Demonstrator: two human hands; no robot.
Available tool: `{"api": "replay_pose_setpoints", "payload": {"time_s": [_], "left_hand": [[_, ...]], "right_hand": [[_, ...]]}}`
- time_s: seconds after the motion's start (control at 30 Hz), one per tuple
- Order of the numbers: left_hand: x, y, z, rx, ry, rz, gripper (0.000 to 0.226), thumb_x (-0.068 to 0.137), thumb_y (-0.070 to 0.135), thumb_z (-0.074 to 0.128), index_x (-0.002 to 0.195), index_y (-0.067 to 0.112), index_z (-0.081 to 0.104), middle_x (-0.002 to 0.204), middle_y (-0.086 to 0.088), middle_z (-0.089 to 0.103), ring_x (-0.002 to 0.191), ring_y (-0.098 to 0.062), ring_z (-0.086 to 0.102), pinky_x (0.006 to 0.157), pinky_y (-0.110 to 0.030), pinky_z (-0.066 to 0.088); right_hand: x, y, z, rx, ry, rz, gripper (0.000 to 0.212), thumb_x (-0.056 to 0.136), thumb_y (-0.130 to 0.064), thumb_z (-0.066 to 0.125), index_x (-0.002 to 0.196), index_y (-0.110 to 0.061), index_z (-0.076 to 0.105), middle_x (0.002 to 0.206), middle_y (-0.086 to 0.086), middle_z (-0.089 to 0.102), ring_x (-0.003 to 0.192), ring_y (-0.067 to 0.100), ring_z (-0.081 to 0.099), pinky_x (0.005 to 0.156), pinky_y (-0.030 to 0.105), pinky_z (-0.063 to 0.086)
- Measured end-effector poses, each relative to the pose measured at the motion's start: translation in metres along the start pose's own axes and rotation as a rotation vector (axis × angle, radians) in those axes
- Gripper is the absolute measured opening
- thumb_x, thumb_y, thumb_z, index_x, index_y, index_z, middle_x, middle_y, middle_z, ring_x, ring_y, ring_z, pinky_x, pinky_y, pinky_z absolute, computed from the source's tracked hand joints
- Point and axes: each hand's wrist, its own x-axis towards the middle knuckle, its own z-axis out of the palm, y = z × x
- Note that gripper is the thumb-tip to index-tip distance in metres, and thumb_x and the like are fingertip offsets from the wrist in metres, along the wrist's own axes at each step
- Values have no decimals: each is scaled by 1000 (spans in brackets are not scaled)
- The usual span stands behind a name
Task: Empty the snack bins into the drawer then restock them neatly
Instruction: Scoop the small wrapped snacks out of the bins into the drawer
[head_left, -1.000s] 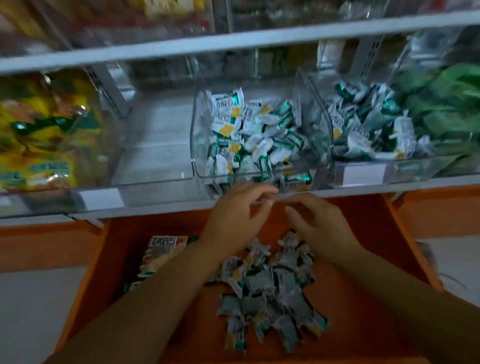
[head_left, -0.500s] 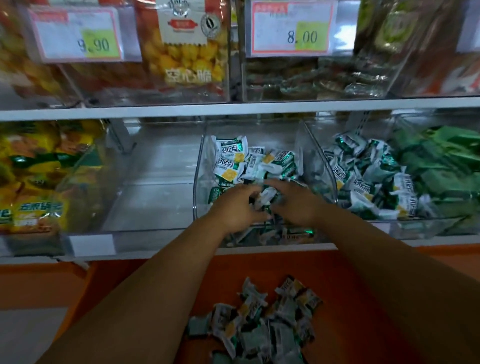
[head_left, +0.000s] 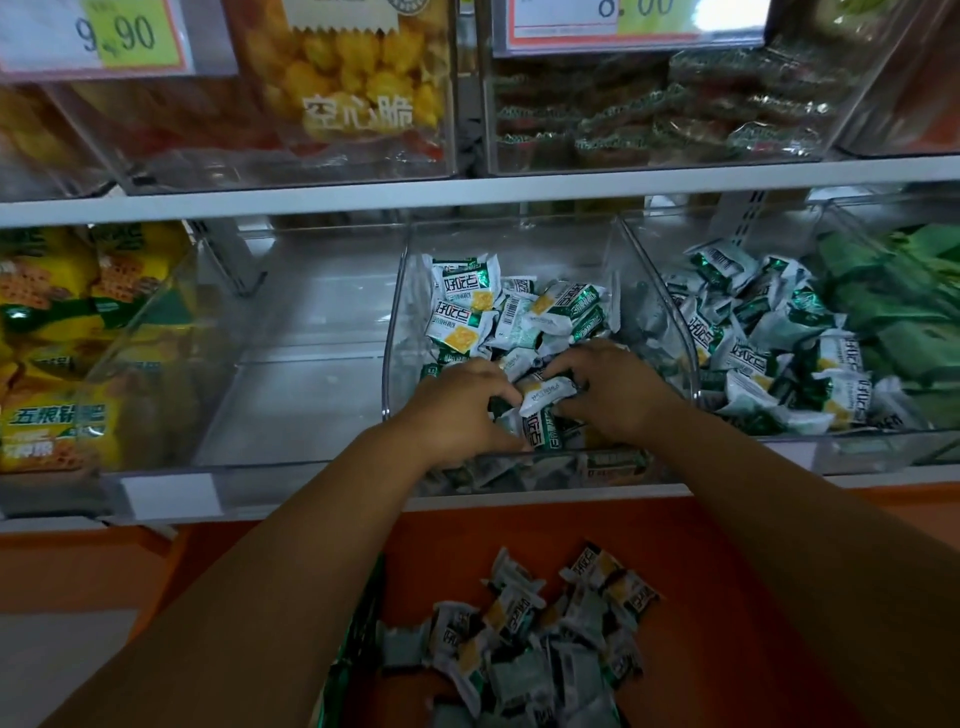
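left hand (head_left: 460, 402), right hand (head_left: 610, 389), both curled

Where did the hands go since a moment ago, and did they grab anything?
The left hand and right hand both went up from over the orange drawer into the middle clear bin. Their fingers now curl around a clump of packets there, gathering it. The pile in the drawer stayed put, and the bin on the right stayed full.
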Motion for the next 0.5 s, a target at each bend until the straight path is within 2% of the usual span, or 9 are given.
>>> {"api": "replay_pose_setpoints", "payload": {"time_s": [0.17, 0.27, 0.33, 0.37, 0.43, 0.47, 0.5], "left_hand": [[4, 1, 0, 71, -49, -18, 59, 79, 40, 78, 133, 27, 57, 155, 3, 31, 141, -16, 30, 115, -34, 27], [5, 1, 2, 33, -27, -48, 54, 77, 38, 80, 127, 24, 63, 153, 4, 33, 140, -15, 31, 115, -40, 27], [5, 0, 4, -15, -1, -57, 46, 76, 35, 82, 118, 24, 67, 150, 4, 38, 138, -16, 34, 114, -43, 28], [5, 0, 5, -48, 18, -58, 40, 76, 33, 82, 112, 25, 68, 146, 4, 41, 136, -16, 37, 113, -43, 29], [4, 0, 6, -118, 74, -53, 26, 77, 29, 82, 97, 28, 66, 137, 2, 48, 128, -17, 43, 110, -41, 34], [4, 0, 6, -138, 94, -51, 23, 77, 28, 82, 91, 30, 63, 132, 2, 51, 125, -18, 46, 107, -40, 36], [3, -1, 7, -155, 109, -47, 23, 77, 28, 82, 86, 32, 60, 127, 2, 53, 121, -18, 48, 105, -40, 38]], "right_hand": [[-5, -6, -3, 8, -83, 19, 53, 92, -34, 63, 141, -38, 43, 153, 5, 32, 131, 24, 43, 102, 30, 37], [-5, -7, -2, 46, -68, 39, 47, 92, -37, 62, 137, -37, 48, 145, 4, 45, 125, 23, 50, 98, 30, 41], [-6, -7, -3, 122, -40, 65, 41, 92, -32, 64, 131, -33, 55, 135, 6, 55, 117, 21, 56, 91, 25, 43], [-7, -7, -4, 181, -16, 81, 38, 92, -29, 64, 129, -29, 58, 125, 4, 60, 107, 18, 59, 83, 18, 44], [-9, -6, -5, 283, 36, 92, 32, 92, -23, 64, 124, -22, 62, 94, -6, 60, 73, 5, 57, 59, 3, 40], [-10, -7, -6, 314, 50, 94, 30, 92, -22, 64, 122, -21, 63, 86, -8, 56, 63, 2, 50, 50, 4, 37], [-10, -7, -6, 328, 55, 92, 29, 92, -21, 65, 121, -23, 63, 89, -4, 58, 63, 5, 51, 49, 6, 37]]}}
